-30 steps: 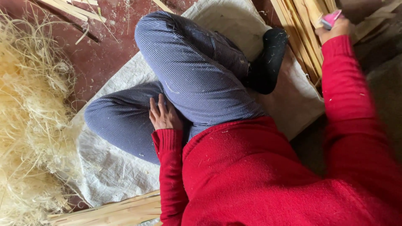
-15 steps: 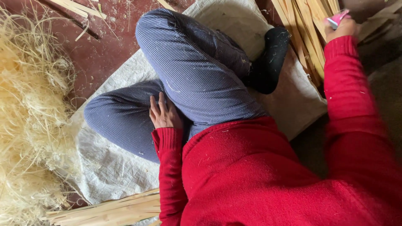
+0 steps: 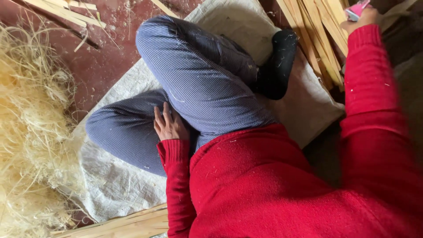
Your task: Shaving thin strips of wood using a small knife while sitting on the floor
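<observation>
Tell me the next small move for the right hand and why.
Probably draw the right hand back toward the lap: it holds a small pink object at the frame's top edge, over the wooden strips, while the left hand rests idle on the leg.

A heap of pale straw-like wood shavings (image 3: 26,145) fills the left edge of the frame. A white woven sack (image 3: 110,185) lies spread on the dark red floor (image 3: 105,61). More split wooden strips (image 3: 128,224) lie along the bottom edge, and a few (image 3: 66,11) at the upper left.
</observation>
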